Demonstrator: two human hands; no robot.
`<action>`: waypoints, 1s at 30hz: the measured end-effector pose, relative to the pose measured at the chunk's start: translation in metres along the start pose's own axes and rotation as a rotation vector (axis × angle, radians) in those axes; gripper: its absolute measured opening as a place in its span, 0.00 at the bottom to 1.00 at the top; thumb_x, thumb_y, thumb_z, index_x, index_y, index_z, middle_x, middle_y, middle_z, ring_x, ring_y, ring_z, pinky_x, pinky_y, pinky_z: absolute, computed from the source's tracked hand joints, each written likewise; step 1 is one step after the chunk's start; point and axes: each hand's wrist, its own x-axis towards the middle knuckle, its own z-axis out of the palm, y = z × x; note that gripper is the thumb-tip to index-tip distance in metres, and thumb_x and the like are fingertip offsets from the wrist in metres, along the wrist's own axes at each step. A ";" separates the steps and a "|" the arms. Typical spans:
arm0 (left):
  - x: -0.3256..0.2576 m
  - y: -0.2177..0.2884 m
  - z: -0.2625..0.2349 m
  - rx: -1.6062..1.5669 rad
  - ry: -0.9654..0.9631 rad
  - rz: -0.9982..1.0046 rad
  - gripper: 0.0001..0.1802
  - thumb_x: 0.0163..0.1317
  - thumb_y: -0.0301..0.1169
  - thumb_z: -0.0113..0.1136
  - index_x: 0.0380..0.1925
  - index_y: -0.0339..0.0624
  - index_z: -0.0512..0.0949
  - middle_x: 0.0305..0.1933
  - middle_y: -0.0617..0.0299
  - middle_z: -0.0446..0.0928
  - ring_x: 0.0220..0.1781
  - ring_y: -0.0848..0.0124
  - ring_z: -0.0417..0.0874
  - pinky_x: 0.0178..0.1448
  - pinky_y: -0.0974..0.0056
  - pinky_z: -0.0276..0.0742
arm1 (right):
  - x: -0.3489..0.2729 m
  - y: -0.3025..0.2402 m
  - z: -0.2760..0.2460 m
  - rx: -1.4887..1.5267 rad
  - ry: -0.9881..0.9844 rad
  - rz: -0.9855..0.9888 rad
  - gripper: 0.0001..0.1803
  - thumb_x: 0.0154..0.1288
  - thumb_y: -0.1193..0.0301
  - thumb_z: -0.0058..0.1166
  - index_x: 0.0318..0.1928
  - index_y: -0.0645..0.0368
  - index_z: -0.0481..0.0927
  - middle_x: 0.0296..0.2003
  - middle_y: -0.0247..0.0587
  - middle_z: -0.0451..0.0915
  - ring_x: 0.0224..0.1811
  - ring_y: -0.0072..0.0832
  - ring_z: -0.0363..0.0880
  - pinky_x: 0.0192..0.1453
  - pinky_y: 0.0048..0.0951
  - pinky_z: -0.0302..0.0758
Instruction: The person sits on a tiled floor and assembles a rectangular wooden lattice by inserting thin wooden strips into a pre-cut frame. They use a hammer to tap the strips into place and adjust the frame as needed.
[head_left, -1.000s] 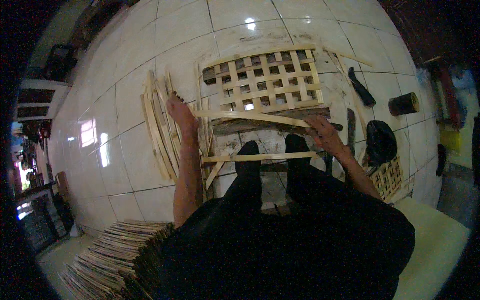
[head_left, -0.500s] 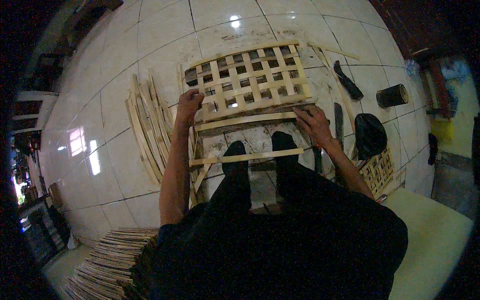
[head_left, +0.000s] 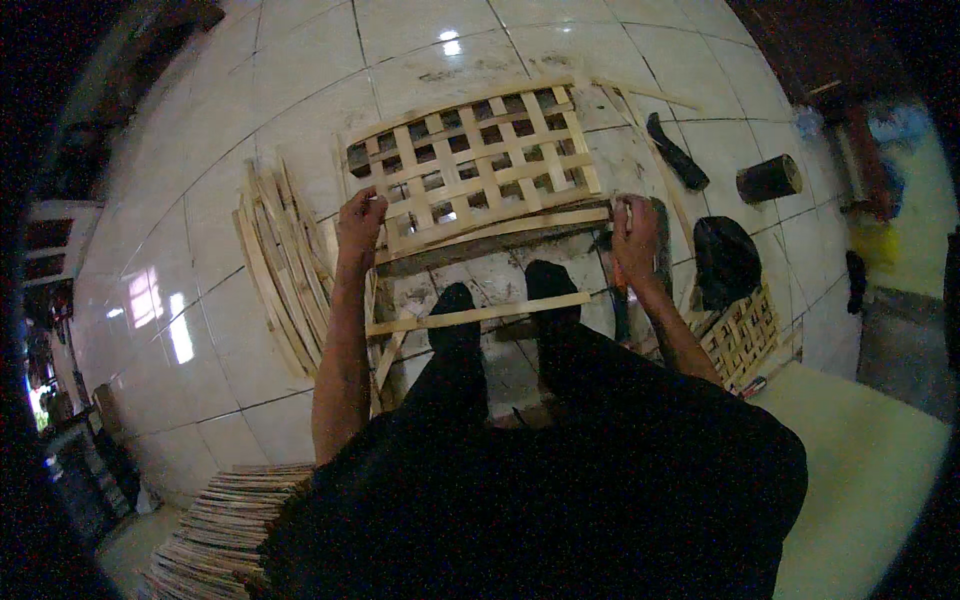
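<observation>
A loosely woven lattice panel (head_left: pixel 462 171) of flat pale strips, bamboo by the look of them, lies on the floor in front of me. At its near left corner my left hand (head_left: pixel 358 222) is closed, fingertips pressed together against the edge; what they pinch is too small to make out. A loose bamboo strip (head_left: pixel 545 222) runs along the panel's near edge, slightly slanted. My right hand (head_left: pixel 637 240) has its fingers curled at the strip's right end. Another strip (head_left: pixel 480 315) lies across both my dark-covered feet (head_left: pixel 551 283).
Loose strips (head_left: pixel 280 265) lie to the left, and a large bundle of sticks (head_left: pixel 225 525) is at the lower left. On the right are a dark curved tool (head_left: pixel 678 155), a dark cylinder (head_left: pixel 769 179), a black bundle (head_left: pixel 727 262) and a second woven piece (head_left: pixel 745 335).
The loose strip has moved away from me, up against the panel's near edge. My right hand has gone from spread fingers to curled ones at its end. The whole view has shifted slightly.
</observation>
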 end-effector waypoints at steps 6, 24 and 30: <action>0.014 -0.008 -0.003 -0.120 0.002 -0.015 0.19 0.64 0.30 0.58 0.52 0.30 0.74 0.36 0.62 0.77 0.33 0.76 0.71 0.39 0.68 0.69 | 0.058 0.038 0.031 0.032 -0.169 0.168 0.19 0.68 0.58 0.49 0.48 0.60 0.79 0.40 0.48 0.80 0.44 0.39 0.78 0.51 0.39 0.73; 0.013 -0.020 -0.004 0.077 -0.040 0.001 0.22 0.64 0.35 0.58 0.53 0.31 0.75 0.37 0.59 0.80 0.37 0.74 0.76 0.45 0.66 0.73 | 0.040 0.032 0.020 0.062 -0.331 0.269 0.18 0.61 0.59 0.56 0.42 0.61 0.80 0.37 0.48 0.82 0.42 0.41 0.81 0.48 0.38 0.75; 0.006 -0.031 -0.022 0.095 -0.161 0.033 0.22 0.63 0.42 0.59 0.45 0.33 0.79 0.36 0.61 0.80 0.38 0.72 0.77 0.43 0.65 0.75 | 0.040 0.051 0.021 0.119 -0.305 0.106 0.16 0.64 0.61 0.55 0.42 0.62 0.79 0.32 0.38 0.81 0.33 0.25 0.79 0.41 0.31 0.76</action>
